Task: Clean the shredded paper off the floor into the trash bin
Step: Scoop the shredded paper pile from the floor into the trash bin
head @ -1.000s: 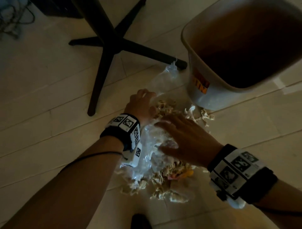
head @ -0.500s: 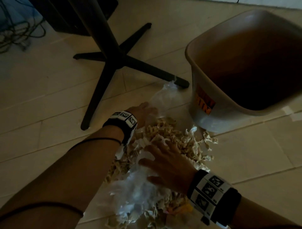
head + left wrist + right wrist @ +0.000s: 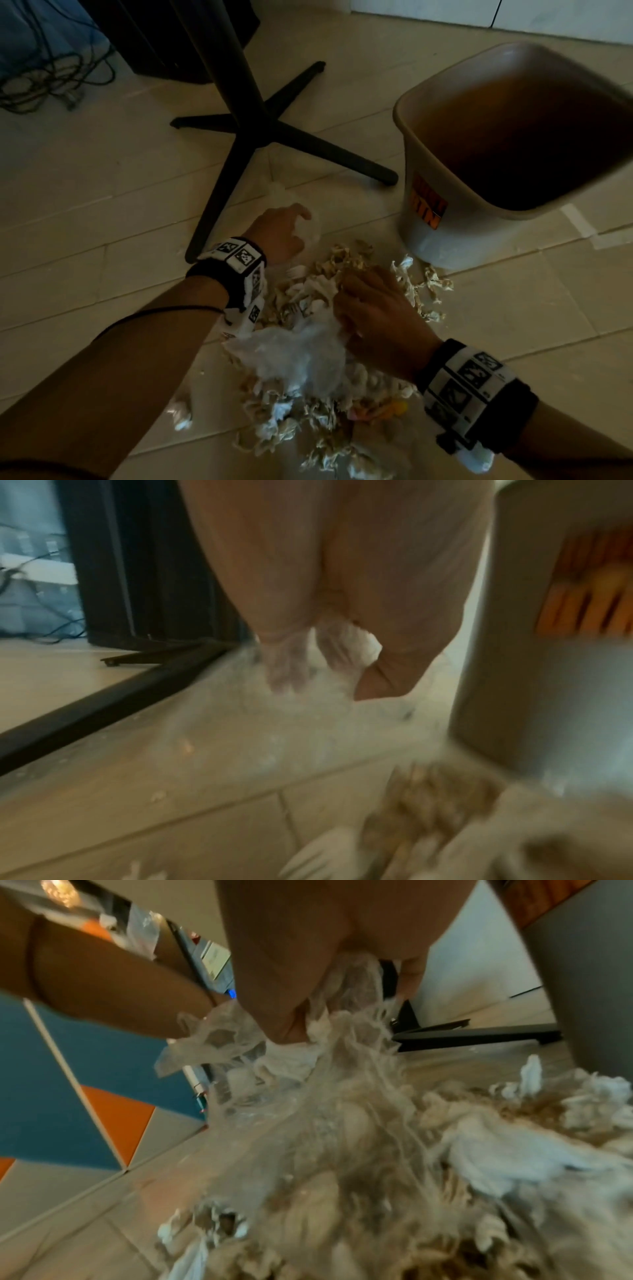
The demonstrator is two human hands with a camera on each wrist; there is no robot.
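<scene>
Floor-standing trash bin (image 3: 421, 236) beside shredded paper (image 3: 346, 263) looks empty inside.

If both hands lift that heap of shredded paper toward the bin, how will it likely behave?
The shredded paper is loose crinkled strips, so it probably weighs little but sheds; stray bits already lie by the trash bin. The thin clear plastic mixed in looks floppy and may drag strands along. The right hand gripping into the pile will likely compress it easily.
</scene>
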